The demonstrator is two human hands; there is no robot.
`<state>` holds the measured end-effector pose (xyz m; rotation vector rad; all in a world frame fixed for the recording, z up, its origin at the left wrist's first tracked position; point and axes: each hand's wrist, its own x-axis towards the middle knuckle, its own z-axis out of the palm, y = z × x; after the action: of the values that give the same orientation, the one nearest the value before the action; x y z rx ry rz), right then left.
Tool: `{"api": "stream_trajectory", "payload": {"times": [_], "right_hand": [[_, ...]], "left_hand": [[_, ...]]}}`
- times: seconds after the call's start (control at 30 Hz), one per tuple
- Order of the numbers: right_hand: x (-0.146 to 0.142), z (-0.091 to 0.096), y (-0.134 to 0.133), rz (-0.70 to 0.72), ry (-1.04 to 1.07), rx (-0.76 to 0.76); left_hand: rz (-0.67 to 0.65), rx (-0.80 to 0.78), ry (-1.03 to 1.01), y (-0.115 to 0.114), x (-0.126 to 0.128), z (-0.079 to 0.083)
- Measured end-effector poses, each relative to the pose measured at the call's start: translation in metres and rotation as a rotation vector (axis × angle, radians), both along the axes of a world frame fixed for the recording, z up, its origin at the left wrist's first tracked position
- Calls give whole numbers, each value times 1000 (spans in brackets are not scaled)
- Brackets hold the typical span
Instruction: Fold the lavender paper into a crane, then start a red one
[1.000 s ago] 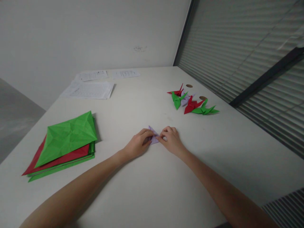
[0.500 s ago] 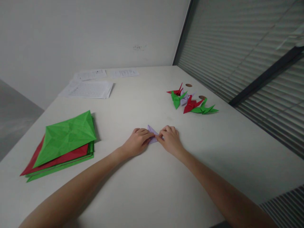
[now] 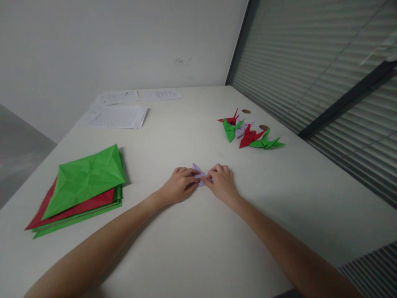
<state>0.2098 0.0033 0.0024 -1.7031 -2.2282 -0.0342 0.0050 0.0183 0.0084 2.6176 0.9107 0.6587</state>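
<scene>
- A small purple folded paper [image 3: 202, 183] lies on the worktop [image 3: 198, 242] straight ahead of you.
- Your left hand [image 3: 180, 185], fingers curled nearly closed, holds its left side.
- Your right hand [image 3: 222, 181] pinches its right end between thumb and fingers.
- Red, green and purple paper cranes [image 3: 248, 138] cluster beyond, to your right; green and red sheets [image 3: 88, 176] lie stacked at left.

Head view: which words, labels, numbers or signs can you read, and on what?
Nothing legible.
Printed sheets: text too small and blurred to read.
Wall marks: faint, unreadable, perhaps not writing.
Lilac paper, paper birds, coloured paper stack: no text visible.
</scene>
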Motion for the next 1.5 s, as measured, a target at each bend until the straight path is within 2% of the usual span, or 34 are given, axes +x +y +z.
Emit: {"api": "stream_trajectory", "payload": {"times": [0.17, 0.4, 0.57, 0.77, 1.0, 1.23, 1.5], "right_hand": [[0, 1, 0, -19, 42, -26], [18, 0, 3, -32, 146, -86], [24, -2, 6, -11, 144, -110], [21, 0, 4, 5, 161, -112], [7, 0, 1, -57, 170, -65], [5, -2, 2, -88, 153, -80], [33, -4, 13, -196, 154, -79]], "left_hand": [[-25, 37, 30, -4, 2, 6], [-9, 25, 74, -3, 1, 8], [-2, 7, 63, -1, 0, 6], [23, -10, 35, 1, 0, 1], [46, -57, 3, 5, 2, -3], [45, -92, -5, 6, 2, -6], [25, -98, 16, 7, 0, -5]]}}
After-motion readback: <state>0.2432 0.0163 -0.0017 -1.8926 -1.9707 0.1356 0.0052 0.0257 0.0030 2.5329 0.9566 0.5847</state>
